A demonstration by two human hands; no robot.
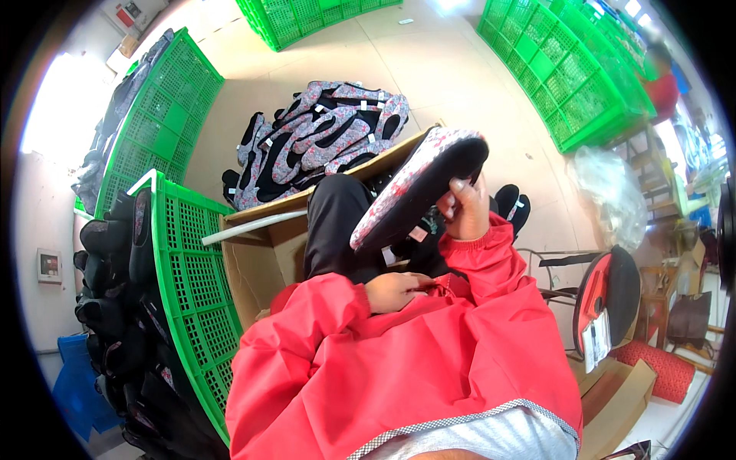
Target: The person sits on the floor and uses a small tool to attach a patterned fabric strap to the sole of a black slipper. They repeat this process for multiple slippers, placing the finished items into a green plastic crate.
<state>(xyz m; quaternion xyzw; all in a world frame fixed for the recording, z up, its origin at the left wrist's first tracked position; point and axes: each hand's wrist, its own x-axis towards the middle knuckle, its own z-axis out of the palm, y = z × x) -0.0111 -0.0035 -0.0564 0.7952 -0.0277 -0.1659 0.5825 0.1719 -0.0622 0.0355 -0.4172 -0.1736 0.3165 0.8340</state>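
My right hand [466, 211] is closed on a slipper [420, 188] with a black sole and a floral grey, white and red side. The slipper is held tilted above my lap, thumb on its black underside. My left hand [397, 291] lies low against my red jacket, fingers stretched out together and holding nothing that I can see. Beyond my knees, a heap of similar floral slippers [326, 138] with black parts and small white tags lies on the floor. A cardboard box [249, 280] stands around my legs, its inside mostly hidden.
Green crates stand at the left [188, 261], far left [153, 130], back [307, 19] and right [563, 73]. Black slippers [115, 337] fill the near left one. A white tube [253, 226] crosses the box. At right are clear plastic bags [609, 195] and a round-seated stool [609, 299].
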